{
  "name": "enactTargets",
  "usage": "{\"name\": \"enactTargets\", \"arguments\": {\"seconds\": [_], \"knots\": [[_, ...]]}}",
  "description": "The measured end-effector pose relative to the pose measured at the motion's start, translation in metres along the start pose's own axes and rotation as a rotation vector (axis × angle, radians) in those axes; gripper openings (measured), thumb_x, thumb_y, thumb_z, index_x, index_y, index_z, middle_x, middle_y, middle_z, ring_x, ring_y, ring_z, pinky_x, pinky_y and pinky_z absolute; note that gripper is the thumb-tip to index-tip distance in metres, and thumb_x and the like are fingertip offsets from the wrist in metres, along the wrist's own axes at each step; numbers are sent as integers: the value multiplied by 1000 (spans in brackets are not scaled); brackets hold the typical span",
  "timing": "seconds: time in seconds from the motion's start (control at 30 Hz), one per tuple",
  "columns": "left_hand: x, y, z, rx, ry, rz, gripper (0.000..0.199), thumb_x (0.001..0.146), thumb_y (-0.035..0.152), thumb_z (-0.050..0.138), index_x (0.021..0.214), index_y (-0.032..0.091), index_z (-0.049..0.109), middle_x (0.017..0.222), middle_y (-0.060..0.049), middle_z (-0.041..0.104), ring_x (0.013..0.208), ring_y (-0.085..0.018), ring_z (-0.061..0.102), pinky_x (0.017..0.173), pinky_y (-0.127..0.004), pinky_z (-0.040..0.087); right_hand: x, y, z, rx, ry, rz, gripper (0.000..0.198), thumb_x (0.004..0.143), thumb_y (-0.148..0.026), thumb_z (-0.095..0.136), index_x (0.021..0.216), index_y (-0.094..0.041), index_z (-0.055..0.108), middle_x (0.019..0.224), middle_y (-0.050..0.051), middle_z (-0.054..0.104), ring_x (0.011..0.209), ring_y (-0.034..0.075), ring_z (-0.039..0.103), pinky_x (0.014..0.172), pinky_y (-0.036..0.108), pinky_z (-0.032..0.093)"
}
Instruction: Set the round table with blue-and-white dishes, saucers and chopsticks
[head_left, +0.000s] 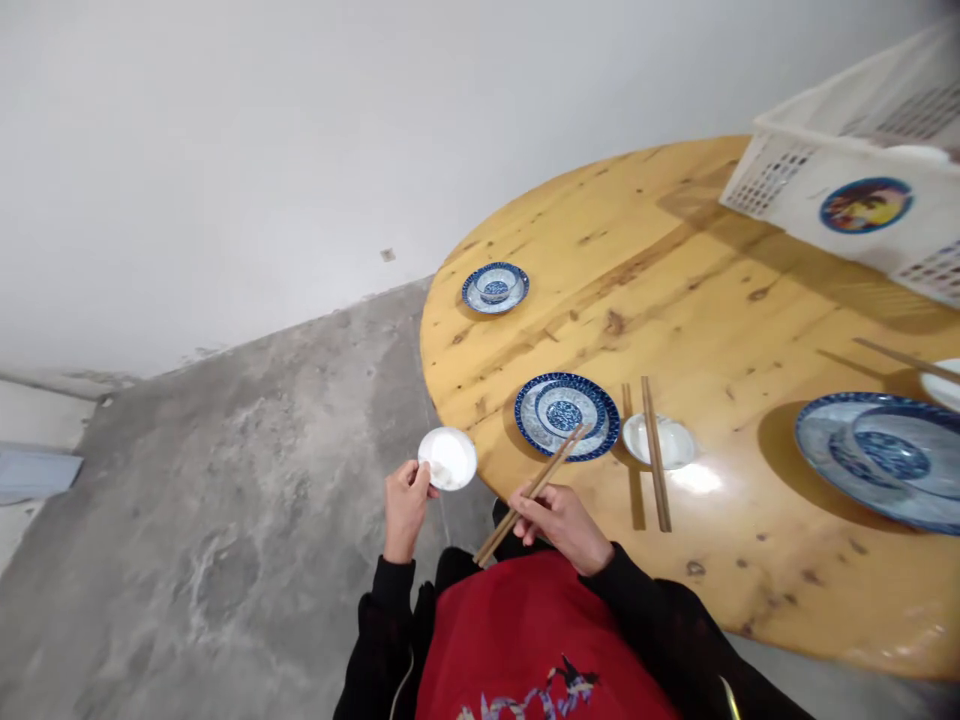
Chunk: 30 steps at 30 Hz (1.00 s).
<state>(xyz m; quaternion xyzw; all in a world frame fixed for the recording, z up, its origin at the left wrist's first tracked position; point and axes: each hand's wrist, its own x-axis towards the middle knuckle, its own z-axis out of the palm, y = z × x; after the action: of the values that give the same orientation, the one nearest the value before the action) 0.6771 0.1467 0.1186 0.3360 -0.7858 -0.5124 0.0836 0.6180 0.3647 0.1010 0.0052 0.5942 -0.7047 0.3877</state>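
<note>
A small white dish is pinched at its rim by my left hand, held beyond the table's left edge over the floor. My right hand grips a pair of wooden chopsticks slantwise, their upper ends over a blue-and-white plate. On that plate sits a clear glass bowl. Just right of it, another pair of chopsticks rests across a small white dish. Farther back lies another blue-patterned plate with a glass bowl on it.
A white plastic basket stands on the round wooden table at the back right. At the right edge are another blue-patterned plate, a white dish and chopsticks. The concrete floor and a pale wall lie left.
</note>
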Motion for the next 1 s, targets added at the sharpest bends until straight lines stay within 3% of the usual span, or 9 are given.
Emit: {"name": "enactTargets", "arguments": {"seconds": [0.23,0.4,0.57,0.8,1.0], "knots": [[117,23,43,10,-207,71,30,83,37,54,59,18,51,49,1,57,49,-12,56,53,-22,41,37,-24,9,54,162,8,47,63,-60,78,72,-17,61,52,3,65,45,15,58,46,27,50],[211,35,96,92,-375,139,27,84,33,53,62,18,54,51,0,59,52,-14,60,55,-22,43,61,-18,23,153,367,20,56,58,-68,80,73,-16,63,53,5,66,45,15,60,46,25,50],[291,49,151,210,-562,194,26,86,30,54,64,17,58,55,-1,65,57,-15,64,59,-22,45,104,-27,54,290,597,12,60,50,-69,85,70,-16,64,53,5,66,45,15,61,46,26,51],[350,64,196,325,-772,224,25,86,29,55,64,17,61,60,-4,70,61,-16,66,62,-24,47,157,-61,101,393,882,-47,58,53,-66,87,74,-15,67,55,5,68,47,16,62,47,26,52],[371,63,215,316,-864,219,25,86,27,55,64,17,58,60,-6,70,60,-16,67,61,-25,49,180,-71,114,413,1044,-66,55,55,-64,87,73,-16,68,56,6,68,49,17,63,47,26,53]]}}
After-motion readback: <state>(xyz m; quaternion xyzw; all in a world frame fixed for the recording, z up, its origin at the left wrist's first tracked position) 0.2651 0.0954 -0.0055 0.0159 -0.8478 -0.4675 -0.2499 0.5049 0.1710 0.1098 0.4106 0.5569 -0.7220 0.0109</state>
